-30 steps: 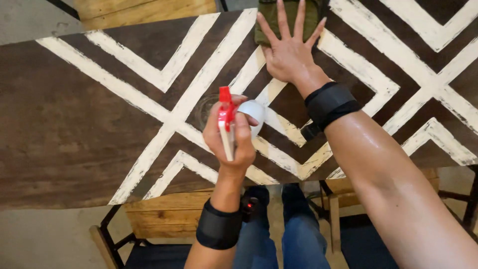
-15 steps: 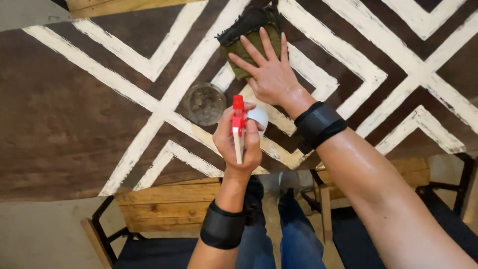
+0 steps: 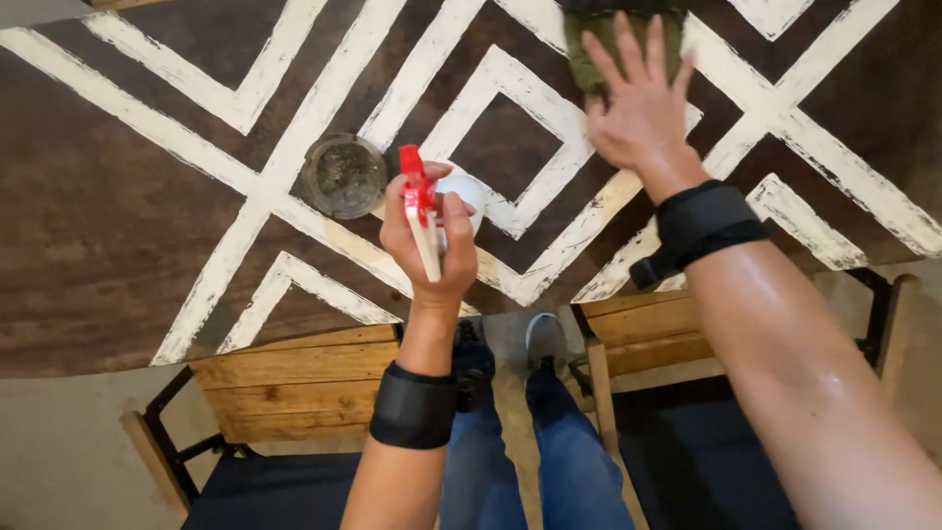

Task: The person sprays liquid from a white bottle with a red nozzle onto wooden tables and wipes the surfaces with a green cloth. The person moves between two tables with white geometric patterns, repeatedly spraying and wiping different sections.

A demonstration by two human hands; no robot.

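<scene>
Gripping a white spray bottle (image 3: pixel 457 196) with a red trigger, the left hand (image 3: pixel 429 245) holds it upright above the patterned table (image 3: pixel 128 226), fingers (image 3: pixel 461 231) curled shut around it. Beyond the right hand (image 3: pixel 638 108), whose fingers are spread flat, lies an olive cloth (image 3: pixel 589 49), partly under the fingertips.

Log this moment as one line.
left hand: holds spray bottle | right hand: flat on green cloth | table: round glass dish beside bottle
</scene>
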